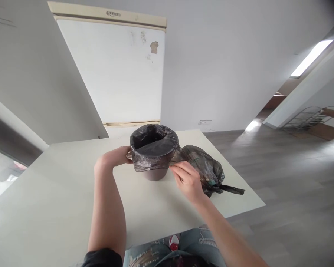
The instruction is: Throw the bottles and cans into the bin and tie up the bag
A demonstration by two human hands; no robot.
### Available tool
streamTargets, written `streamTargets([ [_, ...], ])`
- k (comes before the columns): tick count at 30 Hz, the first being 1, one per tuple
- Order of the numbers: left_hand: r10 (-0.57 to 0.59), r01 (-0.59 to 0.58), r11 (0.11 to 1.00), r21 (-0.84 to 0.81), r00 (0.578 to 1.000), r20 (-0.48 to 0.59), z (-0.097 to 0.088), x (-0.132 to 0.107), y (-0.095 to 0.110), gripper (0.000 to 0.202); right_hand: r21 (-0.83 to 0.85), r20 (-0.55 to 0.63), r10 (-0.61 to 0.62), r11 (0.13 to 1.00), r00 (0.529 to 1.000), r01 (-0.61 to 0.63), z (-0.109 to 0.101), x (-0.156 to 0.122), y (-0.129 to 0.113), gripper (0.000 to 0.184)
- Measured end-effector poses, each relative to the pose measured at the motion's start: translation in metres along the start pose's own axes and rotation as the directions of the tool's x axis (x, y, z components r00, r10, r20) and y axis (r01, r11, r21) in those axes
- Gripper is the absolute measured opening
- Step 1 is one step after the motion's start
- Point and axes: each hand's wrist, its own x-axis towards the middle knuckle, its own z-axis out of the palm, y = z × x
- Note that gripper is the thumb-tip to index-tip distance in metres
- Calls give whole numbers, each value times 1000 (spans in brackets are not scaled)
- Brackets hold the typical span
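"If you look straight down, what is closest?"

"Ripped blue jeans (144,258), with a red and white shoe (173,243) showing between the legs. A dark sleeve (104,258) sits near the left elbow."

"And over the worktop (58,196)?"

"First the right hand (187,180). Its thumb and fingertips pinch the loose lower edge of a thin black liner (147,163), at the near right side."

"What is the liner on?"

"A brownish bin (155,175), standing towards the far part of the worktop. The plastic is folded down over the rim and hangs around the outside, so only the bin's lower part shows bare."

"Where is the left hand (117,155)?"

"At the bin's left side, against the liner. Its fingertips go out of sight there, so I can't tell whether they grip."

"That other bag?"

"The tied bag (207,168) lies on the worktop just right of the bin, bulging, its twisted neck pointing right."

"Further off?"

"A white fridge (119,70) with worn patches on its door, by a pale grey wall (217,66). To the right, grey flooring (284,181) runs back towards a metal rack (306,118)."
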Motion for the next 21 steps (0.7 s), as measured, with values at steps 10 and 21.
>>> streamTargets([
  [10, -167, 123, 984, -127, 885, -434, -11, -66, 37, 59, -17, -143, -31, 999, 989, 29, 16, 28, -2, 44],
  [21, -143, 69, 913, -403, 977, -156, -8, -66, 60, 49, 419, -48, 607, 733, 793, -535, 47, 12, -12, 29],
])
